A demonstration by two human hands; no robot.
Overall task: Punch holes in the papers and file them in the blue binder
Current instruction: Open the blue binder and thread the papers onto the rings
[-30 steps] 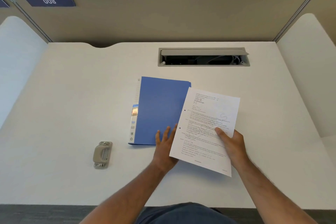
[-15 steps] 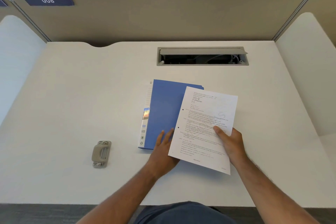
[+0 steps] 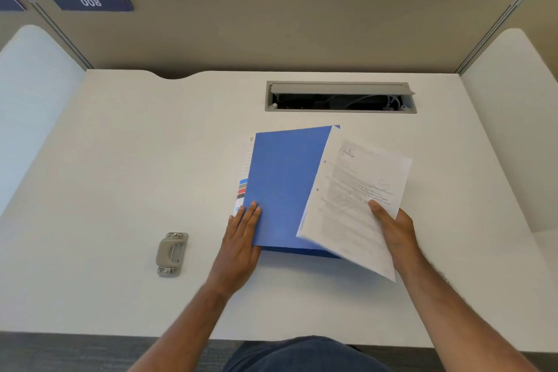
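A blue binder lies shut on the white desk, its labelled spine to the left. My left hand rests flat on the binder's near left corner, fingers together, holding nothing. My right hand grips the printed papers by their right edge, thumb on top. The papers hang tilted above the binder's right side and hide part of it. Two punched holes show along the papers' left margin. A grey hole punch sits on the desk to the left of my left hand.
An open grey cable tray is sunk into the desk behind the binder. Beige partition walls close off the back, with white side panels left and right. The desk's front edge runs just above my lap.
The binder has slid right and turned a little toward the papers. My left hand moved from its lower middle edge to its near left corner. The papers lifted and tilted slightly.
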